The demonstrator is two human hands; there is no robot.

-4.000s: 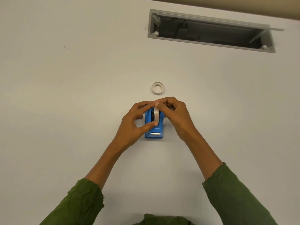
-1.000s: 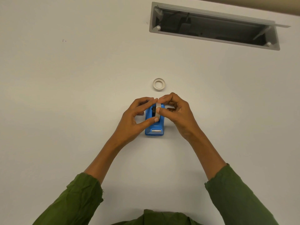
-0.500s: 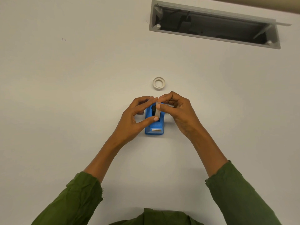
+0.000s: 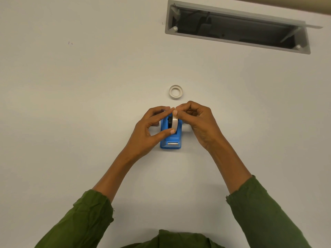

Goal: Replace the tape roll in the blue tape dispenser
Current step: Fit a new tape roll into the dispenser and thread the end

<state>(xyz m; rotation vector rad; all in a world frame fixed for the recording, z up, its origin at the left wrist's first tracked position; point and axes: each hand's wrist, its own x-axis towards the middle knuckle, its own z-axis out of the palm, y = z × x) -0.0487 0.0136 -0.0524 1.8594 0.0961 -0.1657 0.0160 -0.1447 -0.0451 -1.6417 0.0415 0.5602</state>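
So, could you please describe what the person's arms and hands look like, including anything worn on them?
Both hands, left hand and right hand, are bare: no gloves, rings, watch or bracelets show. The forearms are uncovered too. Each arm wears a loose, wrinkled olive-green sleeve, the left sleeve and right sleeve, pushed up toward the elbow, with slightly frayed cuffs. Fingernails look short and unpainted.

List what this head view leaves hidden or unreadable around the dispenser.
- Head view: whether the tape roll is seated in the blue tape dispenser; fingers of the left hand and right hand cover its sides.
- Whether the ring beyond is an empty core: too small.
- Table hatch contents: too dark.
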